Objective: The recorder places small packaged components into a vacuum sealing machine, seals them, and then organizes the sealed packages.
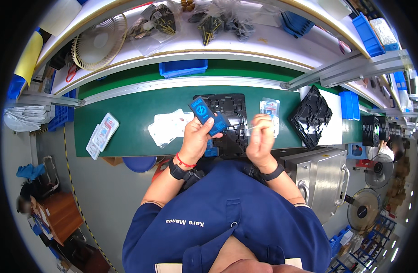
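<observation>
My left hand (197, 140) grips a flat dark rectangular battery pack (208, 114) with a bright blue lightning mark, thumb across its lower part. Beneath it lies a black moulded tray (231, 103) with shaped recesses. Over the tray's right side, my right hand (261, 139) is closed, fingertips pinched together. A thin whitish bit shows at those fingertips, too small to name. Another blue printed piece (211, 151) lies at the tray's near left corner. White cards or packs (170, 126) are spread left of my left hand. A clear blister pack (269, 108) sits behind my right hand.
More blister packs (102, 135) lie at the left of the green table (131, 107). Black trays (311, 116) are stacked on a white board at right. A shelf (245, 48) with bagged parts runs across the back. A metal cabinet (316, 179) stands near right.
</observation>
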Available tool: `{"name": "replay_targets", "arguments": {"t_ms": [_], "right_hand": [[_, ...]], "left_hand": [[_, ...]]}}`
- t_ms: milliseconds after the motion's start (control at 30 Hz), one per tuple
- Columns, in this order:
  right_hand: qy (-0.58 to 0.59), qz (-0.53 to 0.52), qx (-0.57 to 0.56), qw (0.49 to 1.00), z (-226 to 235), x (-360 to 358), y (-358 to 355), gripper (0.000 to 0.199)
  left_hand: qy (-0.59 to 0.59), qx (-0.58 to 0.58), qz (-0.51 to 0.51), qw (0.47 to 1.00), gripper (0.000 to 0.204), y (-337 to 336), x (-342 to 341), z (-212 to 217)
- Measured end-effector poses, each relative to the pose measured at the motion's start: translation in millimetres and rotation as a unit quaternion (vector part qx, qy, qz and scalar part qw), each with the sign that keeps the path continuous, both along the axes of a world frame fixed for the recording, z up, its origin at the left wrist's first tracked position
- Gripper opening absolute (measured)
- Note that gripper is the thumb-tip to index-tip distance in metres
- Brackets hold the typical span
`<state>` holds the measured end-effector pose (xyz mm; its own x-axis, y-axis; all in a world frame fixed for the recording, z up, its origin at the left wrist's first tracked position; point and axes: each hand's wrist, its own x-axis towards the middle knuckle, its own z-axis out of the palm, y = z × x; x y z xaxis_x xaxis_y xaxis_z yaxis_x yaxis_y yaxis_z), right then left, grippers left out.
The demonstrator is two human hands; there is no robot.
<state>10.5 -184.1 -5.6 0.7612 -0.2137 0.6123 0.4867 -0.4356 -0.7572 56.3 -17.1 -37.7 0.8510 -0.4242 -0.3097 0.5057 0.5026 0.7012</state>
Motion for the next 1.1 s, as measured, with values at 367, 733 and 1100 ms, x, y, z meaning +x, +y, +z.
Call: {"name": "replay_targets", "arguments": {"t_ms": [367, 733, 1100], "right_hand": [[0.253, 0.099, 0.19, 0.944, -15.1, 10.2, 7.5, 0.089], [0.259, 0.042, 0.221, 0.939, -19.4, 12.7, -4.7, 0.082], [0.249, 0.05, 0.219, 0.942, -19.7, 11.2, -3.2, 0.08]], "left_hand": [[-0.217, 0.215, -0.192, 0.933, 0.025, 17.7, -6.2, -32.1], [-0.549, 0.636, -0.099, 0.534, 0.025, 122.7, 0.5, -154.8], [-0.083, 0.408, -0.042, 0.908, 0.016, 128.6, 29.9, -151.4]]}}
